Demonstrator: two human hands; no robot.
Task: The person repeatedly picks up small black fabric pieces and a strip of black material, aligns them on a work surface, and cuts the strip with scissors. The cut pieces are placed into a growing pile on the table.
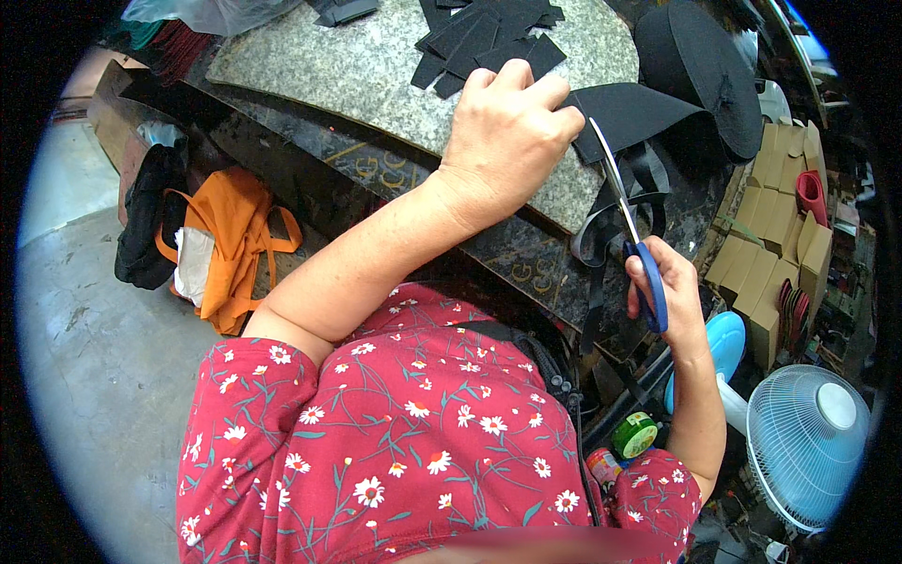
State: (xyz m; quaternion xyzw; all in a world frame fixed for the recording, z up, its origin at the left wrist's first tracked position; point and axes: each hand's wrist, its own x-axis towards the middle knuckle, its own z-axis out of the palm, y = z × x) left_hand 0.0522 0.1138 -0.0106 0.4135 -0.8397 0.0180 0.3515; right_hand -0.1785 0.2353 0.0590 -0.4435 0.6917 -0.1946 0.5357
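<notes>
My right hand (673,288) grips a pair of scissors (616,188) by the dark blue handles. Their silver blades point up and to the left, with the tips over the free end of a wide black fabric strip (634,115). Beside that end, my left hand (512,136) is closed, its fingers curled down. What they hold, if anything, is hidden beneath the hand. The strip runs from a thick black roll (697,80) at the far right. Beyond my left knuckles lies a loose pile of cut black pieces (484,38).
A grey speckled slab (310,66) lies on the dark bench (526,258). Narrow black ribbon (594,240) hangs over its right side. An orange bag (235,240) sits at left. Cardboard boxes (775,211), a fan (810,446) and green tape (635,434) are at right.
</notes>
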